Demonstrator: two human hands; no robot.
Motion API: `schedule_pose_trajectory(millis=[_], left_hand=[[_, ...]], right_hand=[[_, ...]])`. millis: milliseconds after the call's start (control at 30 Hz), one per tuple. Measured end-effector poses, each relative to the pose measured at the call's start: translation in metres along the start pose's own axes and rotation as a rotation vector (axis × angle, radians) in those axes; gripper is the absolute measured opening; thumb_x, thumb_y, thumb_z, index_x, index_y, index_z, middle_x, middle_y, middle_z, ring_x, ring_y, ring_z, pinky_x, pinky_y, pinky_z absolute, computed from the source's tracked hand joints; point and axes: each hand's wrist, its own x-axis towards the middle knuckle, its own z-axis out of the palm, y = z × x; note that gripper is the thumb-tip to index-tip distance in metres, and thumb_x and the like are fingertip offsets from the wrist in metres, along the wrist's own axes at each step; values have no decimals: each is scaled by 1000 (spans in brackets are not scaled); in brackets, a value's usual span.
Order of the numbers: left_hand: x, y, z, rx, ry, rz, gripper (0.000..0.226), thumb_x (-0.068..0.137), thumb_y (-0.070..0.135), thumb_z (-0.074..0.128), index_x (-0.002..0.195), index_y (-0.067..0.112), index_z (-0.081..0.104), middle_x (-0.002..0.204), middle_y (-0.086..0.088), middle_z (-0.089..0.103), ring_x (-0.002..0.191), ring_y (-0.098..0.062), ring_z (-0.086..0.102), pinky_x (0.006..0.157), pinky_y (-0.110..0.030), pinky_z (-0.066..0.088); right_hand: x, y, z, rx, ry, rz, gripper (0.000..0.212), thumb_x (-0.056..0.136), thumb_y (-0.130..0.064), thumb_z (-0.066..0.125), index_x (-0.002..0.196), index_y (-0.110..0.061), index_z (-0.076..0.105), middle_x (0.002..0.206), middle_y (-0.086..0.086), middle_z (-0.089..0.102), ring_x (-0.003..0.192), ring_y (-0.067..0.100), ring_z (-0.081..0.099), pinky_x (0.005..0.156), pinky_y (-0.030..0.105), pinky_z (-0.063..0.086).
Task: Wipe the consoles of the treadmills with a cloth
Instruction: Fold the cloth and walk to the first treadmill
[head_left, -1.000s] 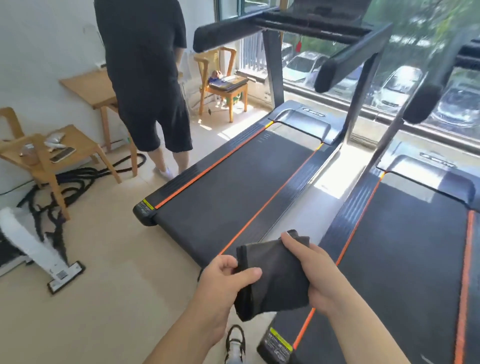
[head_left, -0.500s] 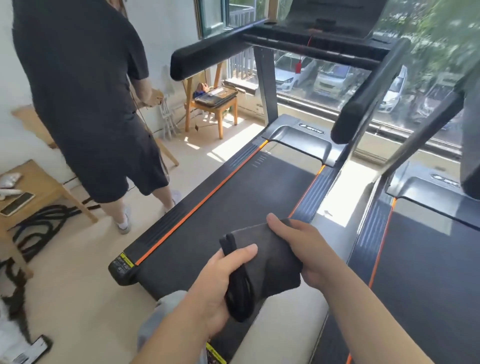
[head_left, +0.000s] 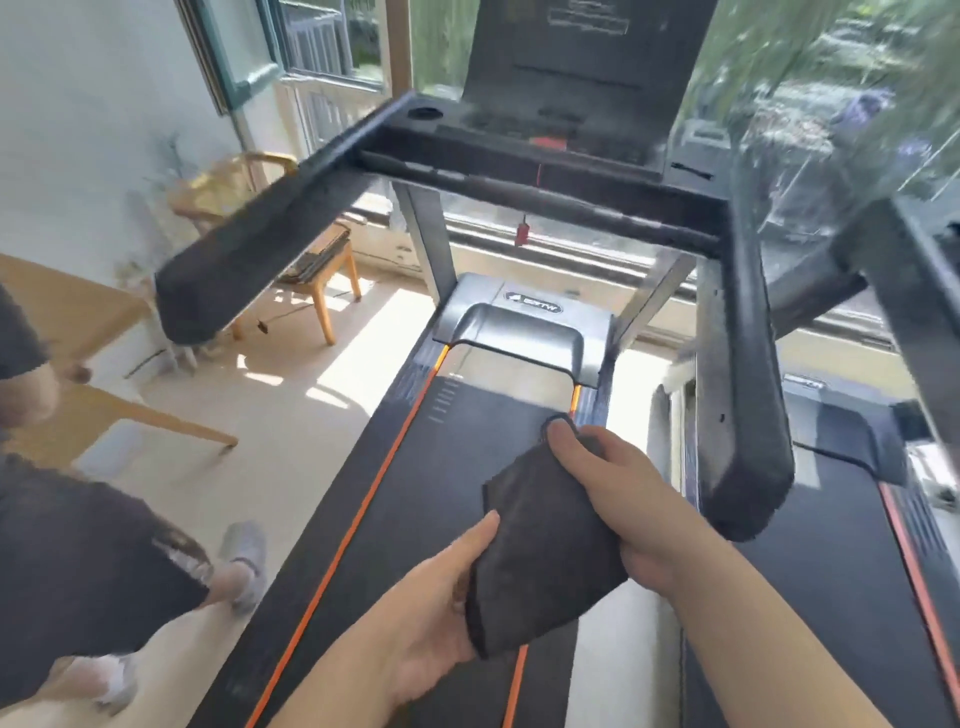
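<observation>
A folded dark grey cloth (head_left: 540, 551) is held between both hands above the belt of the nearer treadmill (head_left: 415, 519). My left hand (head_left: 441, 608) grips its lower left edge, thumb on top. My right hand (head_left: 623, 509) grips its upper right side, fingers curled over the far corner. The treadmill's black console (head_left: 566, 98) stands ahead at the top, well beyond the cloth, with padded handrails (head_left: 244, 254) reaching back on both sides. A second treadmill (head_left: 841, 571) lies to the right.
A person in dark clothes (head_left: 78, 545) stands close on the left beside the belt. Wooden chairs (head_left: 311, 270) and a wooden table (head_left: 78, 332) are at the left, by a window. The right handrail (head_left: 743, 415) hangs just right of my right hand.
The view has moved forward onto the nearer treadmill and tilted up, so the console is now close ahead. Both hands keep holding the cloth. The person at left now stands closer.
</observation>
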Motion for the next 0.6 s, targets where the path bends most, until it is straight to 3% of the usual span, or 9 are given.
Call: schedule_pose_trajectory(millis=[100, 167, 233, 267, 300, 367, 500, 600], left_hand=[[-12, 88, 22, -106, -78, -58, 52, 90, 53, 67, 121, 13, 78, 130, -11, 72, 117, -26, 71, 104, -41, 50], [-12, 144, 51, -160, -119, -67, 52, 83, 58, 71, 104, 12, 84, 115, -11, 78, 94, -22, 79, 83, -34, 61], [-3, 188, 83, -152, -125, -10, 62, 60, 68, 85, 92, 15, 84, 98, -9, 79, 71, -13, 78, 63, -24, 61], [6, 209, 101, -107, -117, 24, 77, 48, 71, 90, 100, 16, 82, 104, -10, 78, 79, -11, 79, 73, -23, 62], [17, 225, 117, -105, -117, 1, 79, 52, 66, 92, 112, 15, 80, 115, -12, 76, 95, -17, 78, 90, -31, 60], [44, 250, 145, -111, -90, -34, 61, 77, 52, 80, 120, 10, 77, 125, -16, 74, 113, -32, 73, 104, -45, 52], [101, 303, 186, 13, -9, 43, 39, 92, 37, 72, 120, 10, 76, 113, -14, 78, 101, -32, 77, 83, -42, 60], [133, 351, 200, 98, 91, 114, 29, 92, 31, 74, 114, 12, 77, 103, -12, 81, 90, -30, 79, 71, -37, 62]], right_hand=[[23, -79, 4, 137, -17, 49, 47, 93, -54, 69, 114, -12, 71, 105, 12, 80, 97, 30, 78, 78, 39, 65], [35, -120, -2, 253, -24, 89, 48, 94, -52, 67, 119, -12, 72, 109, 12, 80, 102, 30, 77, 84, 39, 63], [48, -153, -16, 342, -8, 109, 51, 93, -52, 68, 123, -10, 73, 113, 14, 79, 107, 32, 76, 92, 43, 60], [56, -168, -26, 371, 18, 114, 52, 91, -51, 70, 122, -10, 73, 112, 14, 79, 106, 32, 76, 91, 43, 60], [65, -181, -37, 386, 57, 111, 51, 90, -50, 72, 121, -10, 73, 111, 14, 80, 104, 32, 77, 87, 42, 61], [91, -203, -61, 368, 143, 85, 47, 90, -50, 74, 117, -11, 72, 105, 13, 81, 97, 32, 78, 78, 40, 61], [160, -240, -99, 199, 232, 2, 46, 93, -55, 69, 108, -12, 76, 97, 7, 82, 92, 27, 79, 77, 39, 63], [214, -274, -111, 36, 241, -56, 47, 93, -57, 65, 103, -12, 75, 103, 7, 80, 96, 28, 75, 87, 47, 61]])
